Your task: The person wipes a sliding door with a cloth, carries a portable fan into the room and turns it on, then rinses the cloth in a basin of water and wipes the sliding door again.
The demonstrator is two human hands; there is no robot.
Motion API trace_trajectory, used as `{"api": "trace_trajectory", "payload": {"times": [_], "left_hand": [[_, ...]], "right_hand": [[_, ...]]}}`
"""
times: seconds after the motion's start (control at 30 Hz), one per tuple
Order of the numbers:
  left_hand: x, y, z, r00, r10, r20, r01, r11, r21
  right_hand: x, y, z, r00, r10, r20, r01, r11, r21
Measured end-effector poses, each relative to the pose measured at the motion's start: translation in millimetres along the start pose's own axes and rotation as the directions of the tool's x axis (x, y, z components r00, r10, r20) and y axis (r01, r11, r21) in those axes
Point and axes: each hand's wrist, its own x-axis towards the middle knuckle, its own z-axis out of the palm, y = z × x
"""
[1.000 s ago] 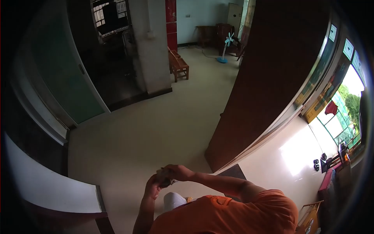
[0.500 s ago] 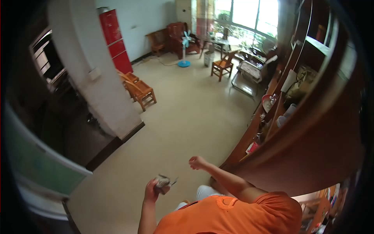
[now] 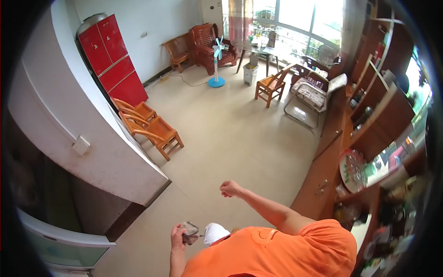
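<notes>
At the lower middle of the head view, my left hand (image 3: 177, 237) is wrapped round a small grey-brown bundle (image 3: 189, 232), which looks like folded cloth; its exact nature I cannot make out. My right hand (image 3: 230, 189) is held out in front of my body, above the floor, with its fingers curled together and nothing visible in them. The two hands are well apart. The orange shirt (image 3: 277, 251) and a white-covered leg (image 3: 215, 233) show below them.
Wooden chairs (image 3: 159, 131) stand by the wall corner at left, near a red fridge (image 3: 113, 60). Further off are a blue fan (image 3: 216, 82), a bin (image 3: 250, 75) and another chair (image 3: 272, 85). A long brown cabinet (image 3: 330, 157) runs along the right.
The view has swung right and moved into the room. My hands, together at first, have separated; the bundle stays in my left hand and my right hand has come away from it.
</notes>
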Motion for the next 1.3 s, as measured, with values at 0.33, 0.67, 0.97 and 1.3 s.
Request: {"api": "trace_trajectory", "payload": {"times": [0.33, 0.67, 0.97, 1.3], "left_hand": [[299, 83, 42, 0.989, -0.143, 0.039, 0.136, 0.979, 0.149], [545, 262, 358, 0.875, -0.151, 0.459, -0.214, 0.731, 0.648], [635, 250, 366, 0.997, 0.032, -0.064, 0.013, 0.792, 0.61], [816, 295, 419, 0.928, 0.06, -0.368, 0.14, 0.859, 0.493]], "right_hand": [[197, -34, -130, 0.978, 0.2, -0.063, -0.208, 0.963, -0.169], [281, -15, -367, 0.706, 0.529, -0.471, -0.183, 0.779, 0.6], [539, -241, -522, 0.894, 0.132, -0.428, -0.117, 0.991, 0.061], [796, -504, -577, 0.989, -0.083, 0.125, 0.124, 0.92, -0.371]]}}
